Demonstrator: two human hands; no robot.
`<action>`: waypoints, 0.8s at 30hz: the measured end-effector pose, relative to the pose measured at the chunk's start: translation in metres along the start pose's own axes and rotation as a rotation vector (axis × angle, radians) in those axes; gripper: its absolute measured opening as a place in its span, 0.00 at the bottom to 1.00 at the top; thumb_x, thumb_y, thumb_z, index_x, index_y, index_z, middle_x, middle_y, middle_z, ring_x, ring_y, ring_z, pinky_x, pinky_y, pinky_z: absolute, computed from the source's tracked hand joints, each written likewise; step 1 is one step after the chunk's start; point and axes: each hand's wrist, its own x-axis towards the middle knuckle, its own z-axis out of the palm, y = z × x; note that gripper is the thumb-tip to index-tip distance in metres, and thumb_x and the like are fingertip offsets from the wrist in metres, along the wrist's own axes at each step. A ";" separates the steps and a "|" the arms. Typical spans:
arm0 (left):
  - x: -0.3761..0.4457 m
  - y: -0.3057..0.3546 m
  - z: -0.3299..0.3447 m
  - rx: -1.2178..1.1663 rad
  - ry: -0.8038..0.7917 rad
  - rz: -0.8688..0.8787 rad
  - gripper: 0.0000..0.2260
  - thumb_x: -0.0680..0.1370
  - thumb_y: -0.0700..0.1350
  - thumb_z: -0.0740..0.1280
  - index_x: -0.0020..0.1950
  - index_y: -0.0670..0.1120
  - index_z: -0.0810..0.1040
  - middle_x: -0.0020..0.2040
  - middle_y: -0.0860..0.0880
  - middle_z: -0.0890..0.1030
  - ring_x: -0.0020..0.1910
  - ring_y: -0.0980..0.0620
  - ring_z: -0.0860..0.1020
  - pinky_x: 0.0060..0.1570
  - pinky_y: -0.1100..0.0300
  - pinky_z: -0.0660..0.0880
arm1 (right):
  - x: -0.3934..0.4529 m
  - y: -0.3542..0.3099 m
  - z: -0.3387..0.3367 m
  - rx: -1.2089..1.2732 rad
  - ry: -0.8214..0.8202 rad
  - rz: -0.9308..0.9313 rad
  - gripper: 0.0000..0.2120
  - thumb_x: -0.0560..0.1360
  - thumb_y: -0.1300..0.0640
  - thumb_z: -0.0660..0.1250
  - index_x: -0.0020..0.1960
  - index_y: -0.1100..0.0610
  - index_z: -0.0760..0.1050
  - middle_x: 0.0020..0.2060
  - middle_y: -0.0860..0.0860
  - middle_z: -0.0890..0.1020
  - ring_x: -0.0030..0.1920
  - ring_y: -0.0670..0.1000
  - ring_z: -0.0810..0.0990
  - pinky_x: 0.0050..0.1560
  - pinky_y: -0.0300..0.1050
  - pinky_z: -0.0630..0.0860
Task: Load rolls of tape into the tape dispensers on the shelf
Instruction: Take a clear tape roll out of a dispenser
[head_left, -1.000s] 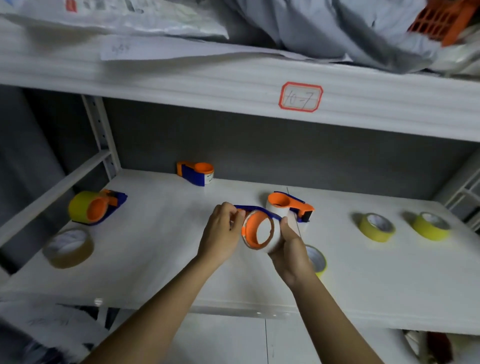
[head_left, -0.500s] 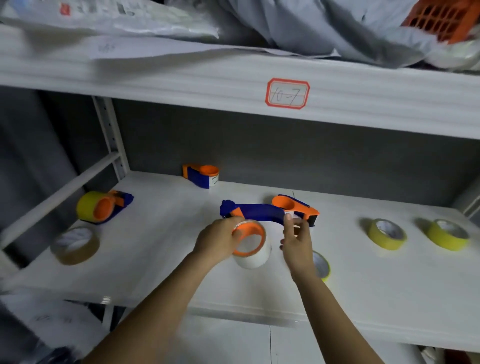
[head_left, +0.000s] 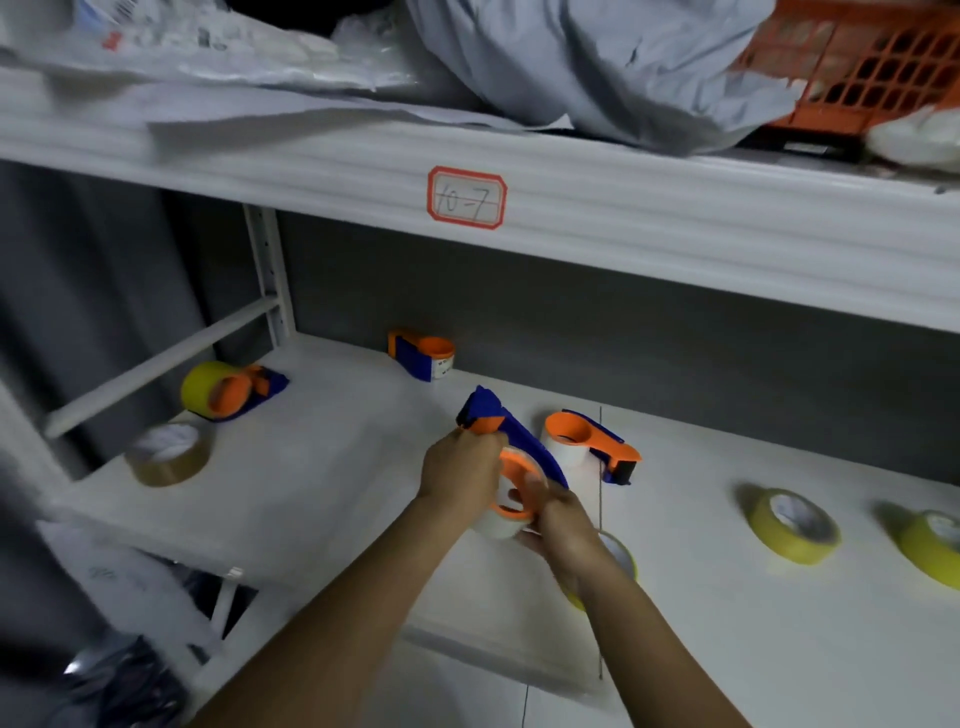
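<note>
A blue and orange tape dispenser (head_left: 498, 426) with a white tape roll (head_left: 496, 525) on its orange hub is held over the white shelf (head_left: 322, 467). My left hand (head_left: 460, 475) grips the dispenser near its blue handle. My right hand (head_left: 558, 525) holds the roll and hub from the right, fingers over the hub's opening. Just behind stands a second dispenser (head_left: 587, 441) loaded with white tape. A third dispenser (head_left: 423, 353) sits at the back wall, and a fourth (head_left: 234, 389), loaded with yellow tape, lies at the left.
A brown tape roll (head_left: 169, 457) lies at the shelf's left front. Two yellow rolls (head_left: 795, 525) (head_left: 935, 548) lie at the right, and another yellow roll (head_left: 618, 564) is partly hidden under my right wrist. The upper shelf (head_left: 675, 208) carries bags and an orange crate (head_left: 878, 67).
The dispenser has tilted so its blue handle points up and back. My right hand has come back onto the roll and hub. The camera has shifted right and closer.
</note>
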 end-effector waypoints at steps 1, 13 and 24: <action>-0.001 0.003 0.003 -0.093 0.015 -0.032 0.09 0.80 0.47 0.59 0.57 0.48 0.75 0.52 0.48 0.81 0.50 0.50 0.78 0.45 0.61 0.71 | 0.001 -0.001 -0.004 0.006 0.021 -0.001 0.10 0.81 0.54 0.56 0.60 0.51 0.71 0.58 0.54 0.78 0.57 0.55 0.77 0.57 0.53 0.77; -0.027 0.046 0.013 -0.350 0.052 -0.373 0.17 0.81 0.45 0.55 0.69 0.45 0.66 0.69 0.43 0.66 0.63 0.45 0.71 0.59 0.57 0.70 | 0.005 -0.011 -0.015 0.051 0.097 -0.110 0.11 0.78 0.62 0.59 0.42 0.52 0.77 0.46 0.56 0.82 0.49 0.55 0.79 0.52 0.51 0.77; -0.045 0.037 0.006 -0.033 0.285 -0.330 0.14 0.82 0.45 0.53 0.64 0.45 0.71 0.57 0.45 0.78 0.54 0.47 0.77 0.50 0.58 0.71 | 0.012 -0.014 -0.007 -0.049 0.007 -0.089 0.09 0.73 0.66 0.67 0.36 0.57 0.79 0.39 0.57 0.81 0.45 0.60 0.80 0.50 0.55 0.80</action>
